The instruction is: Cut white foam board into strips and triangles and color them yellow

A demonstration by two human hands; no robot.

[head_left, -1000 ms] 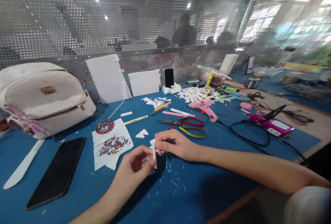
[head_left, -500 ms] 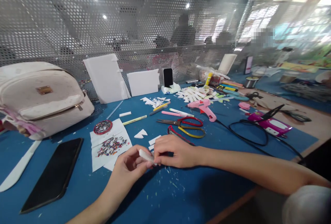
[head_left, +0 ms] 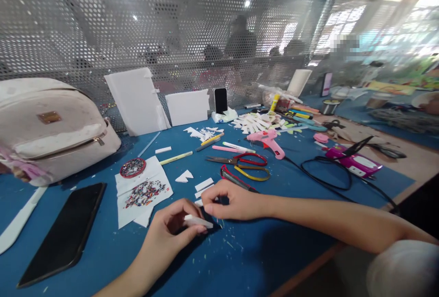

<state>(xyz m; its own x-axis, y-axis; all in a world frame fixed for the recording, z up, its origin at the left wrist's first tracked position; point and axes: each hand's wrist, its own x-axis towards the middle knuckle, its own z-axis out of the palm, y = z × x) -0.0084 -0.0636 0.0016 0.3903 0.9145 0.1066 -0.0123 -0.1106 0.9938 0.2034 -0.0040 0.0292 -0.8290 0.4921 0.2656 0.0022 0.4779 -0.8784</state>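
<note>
At my six o'clock: white strip (head_left: 199, 222), pinched between thumb and fingers of the left hand (head_left: 173, 224). Right hand (head_left: 235, 201) at its two o'clock, curled; cannot tell whether it grips anything. Step, I judge: orienting the strip; next move wants a steady left pinch.

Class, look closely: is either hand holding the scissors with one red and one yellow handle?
No, the scissors lie on the blue table beyond the right hand, while the left hand pinches a small white strip.
</note>
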